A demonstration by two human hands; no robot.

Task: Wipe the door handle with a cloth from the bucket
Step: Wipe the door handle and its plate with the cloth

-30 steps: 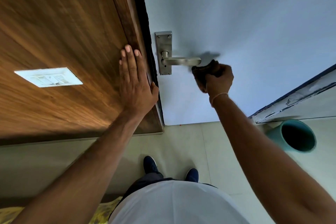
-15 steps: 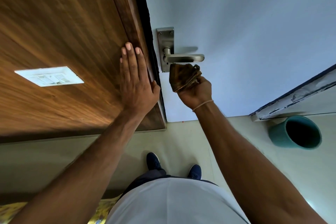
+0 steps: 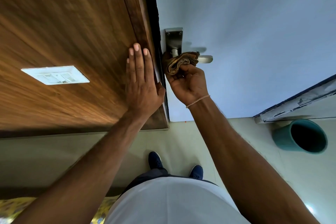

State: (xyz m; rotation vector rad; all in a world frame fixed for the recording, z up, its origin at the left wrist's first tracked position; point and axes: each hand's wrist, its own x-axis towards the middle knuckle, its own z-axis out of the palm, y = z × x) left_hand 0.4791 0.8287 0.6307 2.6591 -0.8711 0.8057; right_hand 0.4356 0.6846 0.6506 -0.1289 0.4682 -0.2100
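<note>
A silver lever door handle point(image 3: 206, 58) on a steel backplate point(image 3: 174, 39) is fixed to the pale blue door point(image 3: 254, 32). My right hand point(image 3: 189, 82) grips a bunched brown cloth point(image 3: 179, 62) and presses it over the handle's inner part beside the backplate; only the lever's tip shows. My left hand point(image 3: 142, 82) lies flat, fingers spread, on the wooden panel point(image 3: 63, 42) by the door's edge. The teal bucket point(image 3: 301, 135) stands on the floor at the lower right, dark inside.
A white switch plate point(image 3: 55, 75) is set in the wooden panel on the left. A worn door frame edge point(image 3: 298, 101) runs along the right above the bucket. My blue shoes point(image 3: 154, 160) stand on the pale tiled floor below the handle.
My right hand has carried the cloth from the lever's tip leftward and up onto the handle near the backplate. My left hand has stayed flat on the wood.
</note>
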